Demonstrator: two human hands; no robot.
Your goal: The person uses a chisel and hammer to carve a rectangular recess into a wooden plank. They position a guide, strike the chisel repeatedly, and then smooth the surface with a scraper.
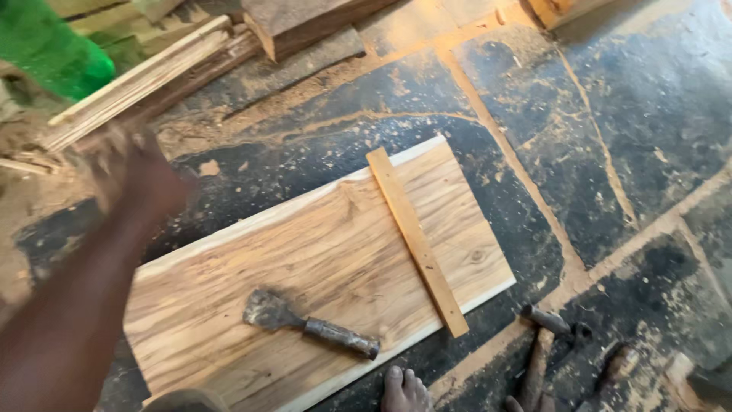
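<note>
On the dusty floor lies a wooden plank, a chisel resting on it at six o'clock and a thin strip crossing it at three. At nine o'clock the left hand hovers blurred, grip unclear, near stacked laths and a green bag at eleven.

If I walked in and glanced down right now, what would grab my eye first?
Most likely the pale wooden board lying on the dark, sawdust-strewn floor, with a thin wooden strip laid across its right end. A worn scraper with a metal handle rests on the board near its front edge. At the left, the person's left hand reaches out, blurred, toward a stack of wood slats.
</note>
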